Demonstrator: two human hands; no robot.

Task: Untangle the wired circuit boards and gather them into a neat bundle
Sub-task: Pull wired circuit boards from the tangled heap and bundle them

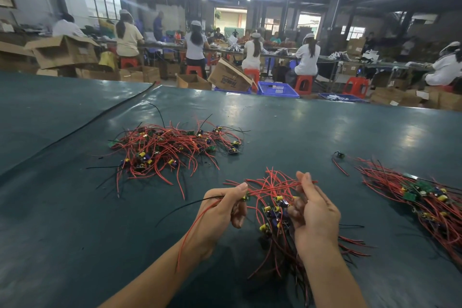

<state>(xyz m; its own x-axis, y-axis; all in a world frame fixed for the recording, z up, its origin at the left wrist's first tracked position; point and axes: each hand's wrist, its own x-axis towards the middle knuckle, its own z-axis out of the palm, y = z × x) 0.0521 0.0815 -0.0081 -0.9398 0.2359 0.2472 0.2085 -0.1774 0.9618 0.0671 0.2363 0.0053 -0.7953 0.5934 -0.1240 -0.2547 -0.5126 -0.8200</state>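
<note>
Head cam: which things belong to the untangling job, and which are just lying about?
Job: left hand, right hand, held boards, tangled pile, bundle.
Lying about: blue crate, cardboard box, red stool.

right-side bundle [425,197] cropped at the edge, held cluster of boards [273,210] partly hidden behind the right hand [312,215], small green board [245,197] mostly covered by the left hand [222,205], board markings too small to read, both forearms cut off below
</note>
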